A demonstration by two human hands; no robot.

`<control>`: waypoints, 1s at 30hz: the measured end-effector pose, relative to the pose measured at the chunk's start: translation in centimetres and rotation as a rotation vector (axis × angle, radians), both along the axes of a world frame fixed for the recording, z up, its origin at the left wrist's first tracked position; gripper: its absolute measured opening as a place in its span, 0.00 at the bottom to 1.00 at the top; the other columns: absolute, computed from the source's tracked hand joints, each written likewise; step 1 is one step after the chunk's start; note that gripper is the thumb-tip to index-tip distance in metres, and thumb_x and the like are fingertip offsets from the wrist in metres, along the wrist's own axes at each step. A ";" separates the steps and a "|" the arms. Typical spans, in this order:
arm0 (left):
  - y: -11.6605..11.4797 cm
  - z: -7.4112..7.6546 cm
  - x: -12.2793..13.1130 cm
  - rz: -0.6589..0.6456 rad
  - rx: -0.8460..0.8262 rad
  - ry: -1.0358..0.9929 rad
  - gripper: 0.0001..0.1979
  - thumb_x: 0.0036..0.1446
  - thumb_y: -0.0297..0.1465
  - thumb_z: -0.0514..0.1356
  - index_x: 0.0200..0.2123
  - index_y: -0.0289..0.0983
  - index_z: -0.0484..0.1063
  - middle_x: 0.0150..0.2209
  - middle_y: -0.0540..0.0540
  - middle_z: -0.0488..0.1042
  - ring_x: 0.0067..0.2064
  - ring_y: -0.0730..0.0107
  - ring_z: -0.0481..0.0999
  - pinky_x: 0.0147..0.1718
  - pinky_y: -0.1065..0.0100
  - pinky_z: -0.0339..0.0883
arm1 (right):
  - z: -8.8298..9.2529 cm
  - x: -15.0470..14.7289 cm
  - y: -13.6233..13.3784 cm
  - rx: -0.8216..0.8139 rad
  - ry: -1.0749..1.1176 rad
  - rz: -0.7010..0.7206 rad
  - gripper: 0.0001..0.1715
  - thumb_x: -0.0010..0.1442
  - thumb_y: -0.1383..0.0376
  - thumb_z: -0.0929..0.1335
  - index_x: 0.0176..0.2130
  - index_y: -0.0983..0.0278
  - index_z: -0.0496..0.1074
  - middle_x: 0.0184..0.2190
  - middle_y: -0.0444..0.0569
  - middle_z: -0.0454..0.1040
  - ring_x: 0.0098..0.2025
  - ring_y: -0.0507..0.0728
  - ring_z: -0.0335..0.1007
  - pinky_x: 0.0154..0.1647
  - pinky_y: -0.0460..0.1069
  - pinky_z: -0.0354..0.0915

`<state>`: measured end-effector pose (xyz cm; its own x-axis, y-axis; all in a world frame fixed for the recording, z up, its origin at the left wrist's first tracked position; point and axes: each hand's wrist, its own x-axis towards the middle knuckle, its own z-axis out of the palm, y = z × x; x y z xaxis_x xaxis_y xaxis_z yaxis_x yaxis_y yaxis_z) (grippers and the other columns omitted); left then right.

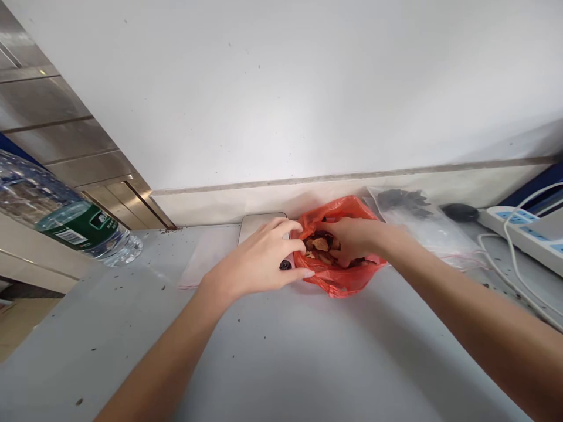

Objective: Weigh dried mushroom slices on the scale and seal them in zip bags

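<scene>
A red plastic bag (338, 287) stands with its mouth open on the grey tabletop, filled with dried brown pieces (319, 243) that look like slices or bark. On its left side, my left hand (268, 255) holds the rim, fingers curled at the edge and thumb lower down. Reaching into the mouth from the right is my right hand (354, 237); its fingertips are hidden among the dried pieces. Behind my left hand lies a flat, silver-topped device (254, 225), mostly covered, perhaps a small scale.
Clear plastic bags (422, 225), one with dark contents, lie to the right beside a black mouse-like object (460, 212). A white power strip (528, 231) and cables (505, 281) sit further right. At left are a flat clear bag (204, 258) and a large water bottle (83, 225). A wall rises behind.
</scene>
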<state>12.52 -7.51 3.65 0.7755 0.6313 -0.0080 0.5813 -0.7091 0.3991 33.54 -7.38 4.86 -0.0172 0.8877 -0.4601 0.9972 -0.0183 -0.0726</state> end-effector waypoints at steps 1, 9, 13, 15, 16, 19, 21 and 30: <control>0.0 0.0 0.0 0.001 0.002 -0.001 0.12 0.66 0.42 0.65 0.44 0.42 0.82 0.66 0.43 0.69 0.68 0.48 0.66 0.57 0.54 0.73 | -0.1 0.0 0.0 0.002 -0.005 0.002 0.27 0.49 0.72 0.75 0.50 0.56 0.78 0.34 0.47 0.79 0.37 0.64 0.79 0.26 0.50 0.69; -0.2 0.1 0.0 0.000 0.003 -0.006 0.11 0.66 0.42 0.64 0.44 0.42 0.82 0.65 0.43 0.69 0.67 0.50 0.67 0.58 0.54 0.72 | -0.3 0.4 0.0 0.010 0.011 0.040 0.18 0.58 0.77 0.68 0.45 0.62 0.78 0.37 0.52 0.79 0.40 0.64 0.78 0.30 0.52 0.65; -0.2 0.2 0.0 -0.005 0.009 -0.002 0.11 0.66 0.42 0.65 0.44 0.42 0.82 0.65 0.43 0.69 0.66 0.50 0.67 0.57 0.55 0.72 | -0.1 0.4 0.3 0.035 0.064 0.026 0.17 0.59 0.77 0.67 0.44 0.62 0.77 0.37 0.51 0.79 0.40 0.62 0.77 0.30 0.51 0.64; -0.2 0.3 0.0 -0.009 0.010 -0.005 0.12 0.67 0.42 0.64 0.44 0.42 0.82 0.65 0.43 0.70 0.67 0.50 0.66 0.57 0.56 0.72 | 0.1 0.3 0.4 0.044 0.099 0.022 0.13 0.59 0.76 0.68 0.42 0.62 0.76 0.36 0.50 0.79 0.39 0.61 0.77 0.31 0.51 0.65; -0.2 0.3 -0.1 -0.009 0.007 -0.009 0.12 0.67 0.43 0.64 0.44 0.42 0.81 0.65 0.43 0.70 0.68 0.50 0.65 0.56 0.56 0.73 | 0.2 0.2 0.4 0.046 0.116 0.019 0.12 0.59 0.75 0.68 0.41 0.61 0.76 0.35 0.49 0.79 0.39 0.61 0.77 0.32 0.51 0.66; 0.0 0.6 -0.5 0.012 -0.015 -0.030 0.13 0.66 0.44 0.63 0.44 0.43 0.81 0.66 0.44 0.68 0.69 0.49 0.65 0.53 0.57 0.75 | 0.5 0.1 0.2 0.047 0.158 0.012 0.10 0.59 0.72 0.70 0.41 0.60 0.76 0.38 0.49 0.81 0.40 0.61 0.77 0.33 0.51 0.67; 0.2 0.9 -0.9 0.029 -0.043 -0.053 0.13 0.66 0.44 0.63 0.44 0.43 0.80 0.67 0.44 0.67 0.66 0.50 0.69 0.51 0.59 0.76 | 0.7 0.4 -0.1 0.058 0.202 0.013 0.09 0.58 0.69 0.72 0.41 0.59 0.77 0.38 0.49 0.81 0.39 0.62 0.77 0.31 0.51 0.66; 1.2 3.0 -3.5 0.144 -0.018 -0.030 0.19 0.65 0.48 0.57 0.50 0.46 0.79 0.54 0.47 0.79 0.54 0.53 0.78 0.51 0.59 0.74 | 3.4 3.5 -2.8 0.154 0.515 0.086 0.08 0.55 0.59 0.70 0.34 0.58 0.78 0.31 0.47 0.78 0.31 0.56 0.71 0.28 0.50 0.63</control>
<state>8.99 -6.27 6.70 0.6769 0.7361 0.0014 0.6640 -0.6115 0.4303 37.05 -10.14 8.25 -0.2818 0.9297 -0.2373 0.8291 0.1115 -0.5479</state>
